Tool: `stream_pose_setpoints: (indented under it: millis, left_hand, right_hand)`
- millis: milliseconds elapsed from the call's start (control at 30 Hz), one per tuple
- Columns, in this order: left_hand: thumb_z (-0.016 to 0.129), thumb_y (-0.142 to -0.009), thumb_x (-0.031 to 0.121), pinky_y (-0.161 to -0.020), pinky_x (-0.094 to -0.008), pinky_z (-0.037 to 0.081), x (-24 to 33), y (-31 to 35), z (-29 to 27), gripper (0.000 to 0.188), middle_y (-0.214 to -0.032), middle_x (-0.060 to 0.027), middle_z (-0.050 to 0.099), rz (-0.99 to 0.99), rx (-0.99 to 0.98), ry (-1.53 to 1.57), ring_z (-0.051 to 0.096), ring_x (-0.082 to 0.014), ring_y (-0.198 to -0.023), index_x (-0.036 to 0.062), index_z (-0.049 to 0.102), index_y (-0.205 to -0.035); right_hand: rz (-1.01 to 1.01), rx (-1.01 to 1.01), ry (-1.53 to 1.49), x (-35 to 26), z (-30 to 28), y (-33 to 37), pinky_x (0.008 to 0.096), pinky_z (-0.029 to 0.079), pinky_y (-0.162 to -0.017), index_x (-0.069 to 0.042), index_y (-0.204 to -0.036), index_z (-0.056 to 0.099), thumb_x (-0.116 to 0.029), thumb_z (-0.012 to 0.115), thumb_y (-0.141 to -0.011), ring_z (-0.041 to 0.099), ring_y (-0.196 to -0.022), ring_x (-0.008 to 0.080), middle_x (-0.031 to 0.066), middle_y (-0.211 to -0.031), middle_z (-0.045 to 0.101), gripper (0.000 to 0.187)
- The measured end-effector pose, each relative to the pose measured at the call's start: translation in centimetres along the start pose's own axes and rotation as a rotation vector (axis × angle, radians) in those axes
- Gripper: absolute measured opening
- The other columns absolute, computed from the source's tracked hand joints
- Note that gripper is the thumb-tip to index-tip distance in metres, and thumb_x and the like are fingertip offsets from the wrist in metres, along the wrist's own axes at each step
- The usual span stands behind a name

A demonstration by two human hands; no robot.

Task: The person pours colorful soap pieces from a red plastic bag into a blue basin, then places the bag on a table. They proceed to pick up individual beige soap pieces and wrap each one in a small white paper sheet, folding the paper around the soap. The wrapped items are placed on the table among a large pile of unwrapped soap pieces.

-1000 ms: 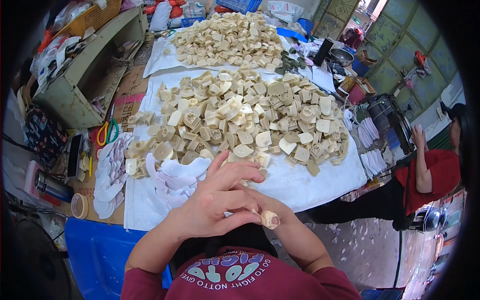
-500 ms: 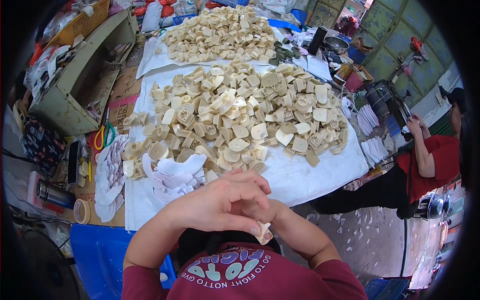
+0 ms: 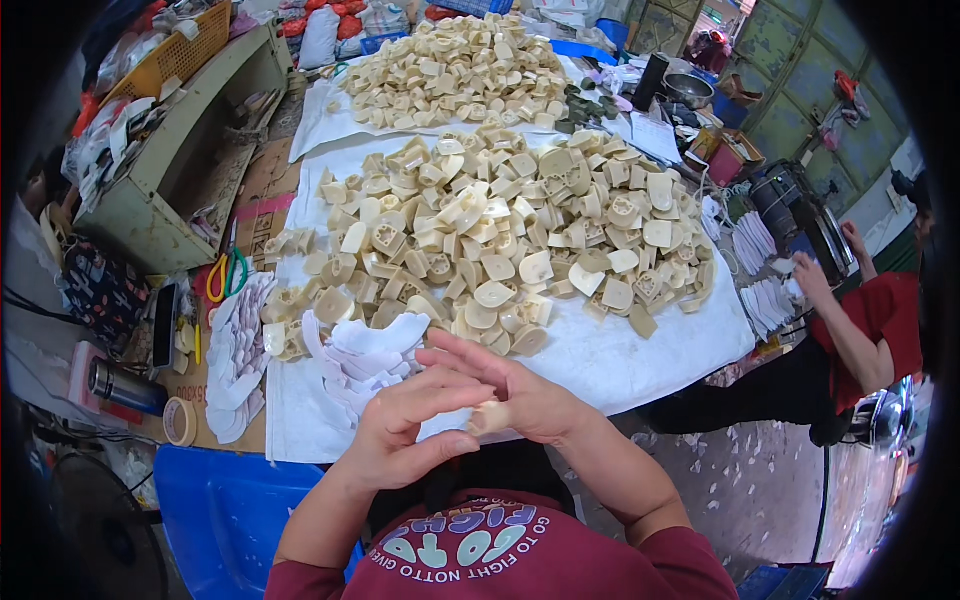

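Both hands are close together over the near edge of the table. My right hand (image 3: 535, 400) holds a small cream plastic piece (image 3: 488, 418), which looks like a shoe heel and is partly covered by fingers. Around its left side comes my left hand (image 3: 400, 425), thumb and fingers apart with a gap between them. Just beyond lies a stack of white curved strips (image 3: 375, 345). A large pile of similar cream pieces (image 3: 500, 235) spreads over the white cloth (image 3: 590, 350).
A second cream pile (image 3: 455, 70) lies farther back. On the left are more white strips (image 3: 238, 350), scissors (image 3: 226, 276), a tape roll (image 3: 180, 421), a phone (image 3: 166, 325) and a flask (image 3: 127, 387). A blue stool (image 3: 215, 510) stands below. Another person in red (image 3: 875, 330) works at right.
My hands have moved up and slightly left, and turned so the left no longer covers the right. The view has shifted slightly. The other person's hands have lowered and parted.
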State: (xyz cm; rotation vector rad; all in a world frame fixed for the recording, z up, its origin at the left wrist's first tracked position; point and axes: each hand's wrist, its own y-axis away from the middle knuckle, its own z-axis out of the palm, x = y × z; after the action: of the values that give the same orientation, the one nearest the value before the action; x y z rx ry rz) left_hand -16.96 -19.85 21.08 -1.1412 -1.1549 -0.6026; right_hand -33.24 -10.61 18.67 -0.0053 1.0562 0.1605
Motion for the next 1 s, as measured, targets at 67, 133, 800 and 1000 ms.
stream_pose_setpoints:
  millis: [67, 133, 800, 1000]
  left_hand:
    - [0.071, -0.08, 0.007, -0.09, -0.0377, 0.046, -1.0, 0.4, -0.6, 0.03, -0.103, -0.0161, 0.065, 0.016, -0.011, -0.025, 0.061, -0.0272, -0.102, -0.0047, 0.067, -0.107]
    - [0.07, -0.08, 0.005, -0.087, -0.0346, 0.047, -1.7, 0.5, -0.8, 0.03, -0.104, -0.0143, 0.065, 0.079, -0.021, -0.016, 0.061, -0.0244, -0.099, -0.0007, 0.067, -0.109]
    - [0.059, -0.093, 0.01, -0.089, -0.0329, 0.042, -4.5, 0.9, 1.5, 0.017, -0.103, -0.0102, 0.058, -0.088, 0.255, 0.537, 0.055, -0.0194, -0.098, -0.0013, 0.068, -0.101]
    - [0.056, -0.095, 0.008, -0.079, -0.0271, 0.048, -2.7, 1.0, -0.6, 0.017, -0.099, -0.0077, 0.062, -0.305, 0.243, 0.482, 0.058, -0.0133, -0.089, -0.002, 0.068, -0.102]
  right_hand:
    - [0.034, -0.002, -0.019, 0.3, 0.1, -0.1, 0.0382, 0.028, -0.112, -0.005, -0.151, 0.016, -0.022, 0.078, -0.074, 0.035, -0.137, 0.0255, 0.0161, -0.151, 0.03, 0.101]
    - [0.045, 0.0, -0.053, 0.6, 0.2, -0.2, 0.0378, 0.029, -0.112, -0.004, -0.151, 0.016, -0.021, 0.078, -0.074, 0.035, -0.137, 0.0256, 0.0164, -0.15, 0.031, 0.1]
    - [-0.028, 0.159, -0.272, 2.6, 1.1, -1.3, 0.0367, 0.023, -0.114, -0.004, -0.15, 0.018, -0.03, 0.087, -0.065, 0.027, -0.141, 0.0249, 0.0168, -0.151, 0.028, 0.112]
    - [-0.355, 0.466, 0.666, 0.2, 0.3, -1.1, 0.0389, 0.027, -0.112, -0.002, -0.147, 0.024, -0.026, 0.083, -0.07, 0.03, -0.139, 0.0288, 0.0182, -0.149, 0.032, 0.1]
